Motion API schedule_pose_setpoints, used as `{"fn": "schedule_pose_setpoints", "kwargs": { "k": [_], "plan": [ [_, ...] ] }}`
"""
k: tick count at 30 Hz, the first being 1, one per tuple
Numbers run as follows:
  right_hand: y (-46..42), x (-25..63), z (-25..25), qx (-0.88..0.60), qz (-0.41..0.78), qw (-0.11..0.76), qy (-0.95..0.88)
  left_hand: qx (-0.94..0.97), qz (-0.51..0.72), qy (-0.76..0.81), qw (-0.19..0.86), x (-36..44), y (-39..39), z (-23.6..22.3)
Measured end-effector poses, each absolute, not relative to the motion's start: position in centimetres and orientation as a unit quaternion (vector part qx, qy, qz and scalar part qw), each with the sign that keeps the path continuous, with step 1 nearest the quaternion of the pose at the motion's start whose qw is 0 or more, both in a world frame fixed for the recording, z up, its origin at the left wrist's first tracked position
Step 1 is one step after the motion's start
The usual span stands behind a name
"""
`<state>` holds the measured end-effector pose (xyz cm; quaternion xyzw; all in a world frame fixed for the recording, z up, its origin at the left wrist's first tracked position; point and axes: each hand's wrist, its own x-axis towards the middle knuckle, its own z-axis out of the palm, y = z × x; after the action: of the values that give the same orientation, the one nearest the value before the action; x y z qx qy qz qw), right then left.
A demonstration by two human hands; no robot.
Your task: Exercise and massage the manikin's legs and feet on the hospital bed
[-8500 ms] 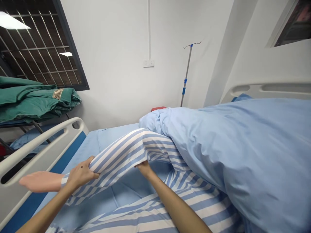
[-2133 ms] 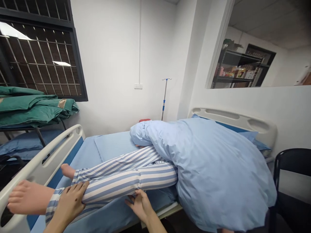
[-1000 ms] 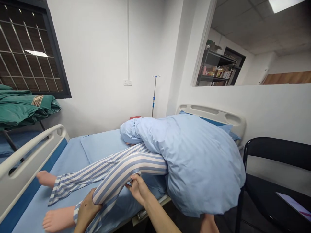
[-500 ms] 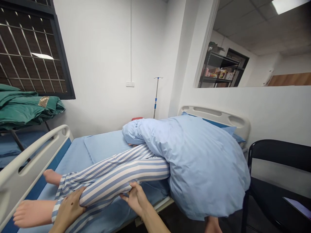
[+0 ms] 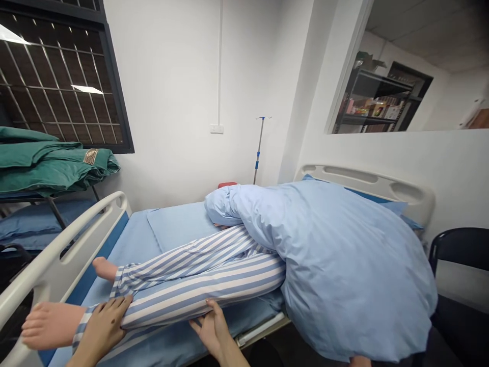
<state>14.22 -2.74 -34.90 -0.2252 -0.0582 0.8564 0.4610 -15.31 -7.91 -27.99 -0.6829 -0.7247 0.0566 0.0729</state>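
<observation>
A figure, perhaps a manikin, lies on the bed in blue-and-white striped trousers. Its near leg stretches nearly straight toward the bed's foot end, the bare near foot sticking out of the cuff. My left hand is wrapped over the lower shin just above that cuff. Under the calf near the knee, my right hand holds the leg from the near side, thumb up against the cloth; some of its fingers are hidden. The far leg lies behind, ending in another bare foot.
A bunched light-blue quilt covers the upper body and hangs over the near bed edge. The white footboard stands left, the headboard right. A black chair is at right, an IV pole behind, green bedding far left.
My view has turned left, so the scene sits further right. The near leg is straighter and its knee lower, with the foot closer to the footboard. Both hands have kept hold.
</observation>
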Motion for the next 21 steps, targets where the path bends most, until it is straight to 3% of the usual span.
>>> {"fn": "schedule_pose_setpoints", "kwargs": {
  "k": [13, 21],
  "plan": [
    [-2.2, 12.3, -38.5, -0.285, 0.847, 0.446, -0.043, -0.694, 0.071, -0.713, 0.064, -15.9, -7.1, -29.8],
    [-2.2, 13.0, -40.6, -0.335, 0.841, 0.418, -0.077, -0.674, 0.116, -0.729, 0.034, -15.1, -7.2, -33.6]
  ]
}}
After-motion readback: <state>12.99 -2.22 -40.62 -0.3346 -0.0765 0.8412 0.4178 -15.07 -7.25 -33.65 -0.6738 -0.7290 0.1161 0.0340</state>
